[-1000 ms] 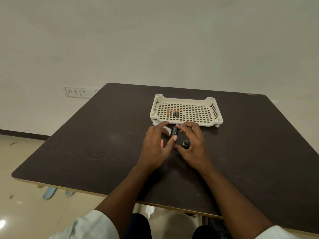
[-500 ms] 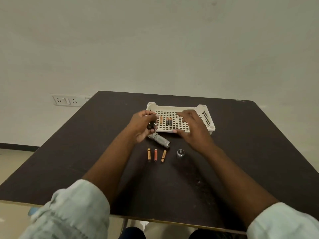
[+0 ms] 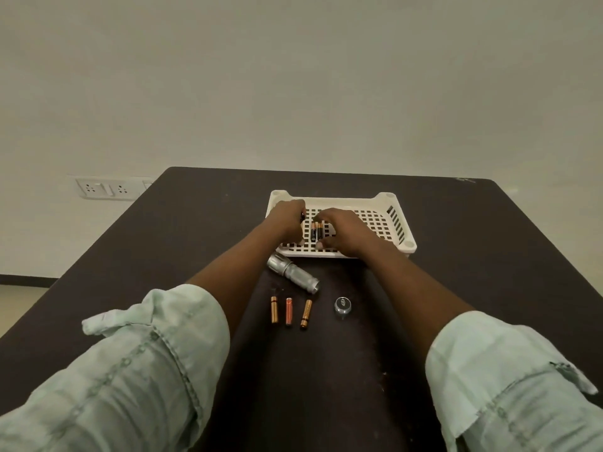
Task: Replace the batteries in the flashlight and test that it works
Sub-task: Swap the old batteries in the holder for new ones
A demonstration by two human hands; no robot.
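The silver flashlight body (image 3: 292,275) lies on the dark table (image 3: 202,230) just in front of the white perforated tray (image 3: 402,230). Its round end cap (image 3: 342,305) sits to the right, apart from it. Three loose batteries (image 3: 288,310) lie in a row nearer to me. My left hand (image 3: 287,221) is over the tray's left side and grips a small black part (image 3: 302,217), mostly hidden. My right hand (image 3: 344,231) reaches into the tray, with fingertip and thumb at the two ends of the black-and-copper batteries (image 3: 316,231) lying there.
A wall socket strip (image 3: 107,188) is on the wall beyond the table's left corner. The table's left edge slants close to my left sleeve. Pale floor shows at the far left.
Both hands went forward from the table's middle into the tray. My left hand carried the black part along. My right hand, hovering flat a moment ago, has closed in round the tray's batteries.
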